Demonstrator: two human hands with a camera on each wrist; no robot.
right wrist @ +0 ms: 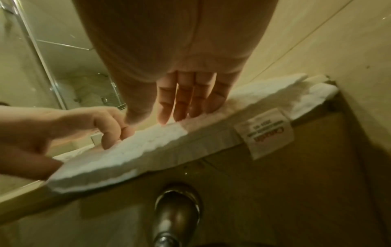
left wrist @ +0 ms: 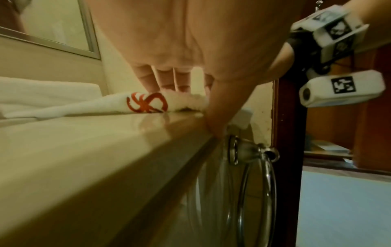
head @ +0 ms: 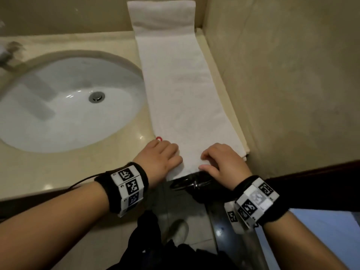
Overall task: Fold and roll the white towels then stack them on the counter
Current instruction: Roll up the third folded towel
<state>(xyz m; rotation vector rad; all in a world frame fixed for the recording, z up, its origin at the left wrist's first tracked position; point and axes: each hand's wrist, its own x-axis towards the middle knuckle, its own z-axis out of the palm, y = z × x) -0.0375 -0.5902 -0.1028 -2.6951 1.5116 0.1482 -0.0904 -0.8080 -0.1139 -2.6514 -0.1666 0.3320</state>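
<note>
A long white towel [head: 185,84], folded into a narrow strip, lies on the beige counter [head: 97,168] to the right of the sink, and its far end rises against the back wall. My left hand [head: 163,154] pinches the near left corner beside a red logo [left wrist: 147,103], fingers on top and thumb under the edge. My right hand [head: 220,162] holds the near right part, fingertips [right wrist: 169,117] on top and thumb at the near edge. In the right wrist view the towel [right wrist: 148,143] overhangs the counter edge, with a label [right wrist: 266,133] hanging from it.
A white oval sink [head: 68,100] fills the counter's left side. A tiled wall [head: 292,75] runs close along the towel's right edge. A chrome towel ring [left wrist: 253,183] hangs below the counter front, under my hands. A mirror [left wrist: 52,25] is at the back.
</note>
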